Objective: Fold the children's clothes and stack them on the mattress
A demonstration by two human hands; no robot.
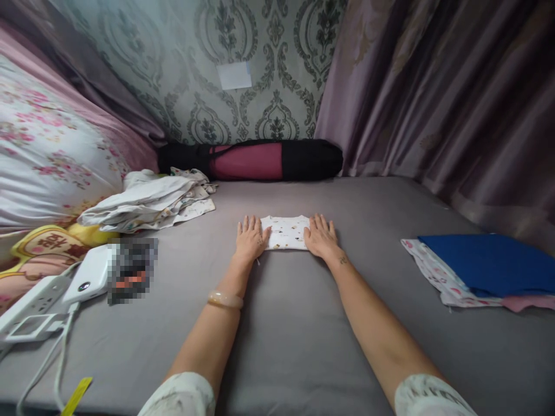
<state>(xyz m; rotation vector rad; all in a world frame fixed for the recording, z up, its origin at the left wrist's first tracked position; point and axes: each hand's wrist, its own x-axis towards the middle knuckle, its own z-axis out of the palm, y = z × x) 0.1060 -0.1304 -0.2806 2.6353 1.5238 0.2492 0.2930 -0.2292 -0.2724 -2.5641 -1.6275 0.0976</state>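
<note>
A small folded white garment point(286, 233) with a scattered print lies flat on the grey sheet point(277, 335), in the middle of the view. My left hand point(252, 238) rests flat with spread fingers on its left edge, thumb on the cloth. On its right edge lies my right hand point(321, 236), also flat, with the fingers apart. Neither hand grips anything. Both arms are stretched forward, and a pale bangle point(225, 299) circles my left wrist.
Left are a crumpled cloth pile point(151, 199), a floral pillow point(47, 150), a white power bank point(89, 274), a power strip point(37, 303) and cables. A dark-red and black long bag point(247, 160) lies along the wall. Folded blue cloth point(489, 263) tops a stack at right.
</note>
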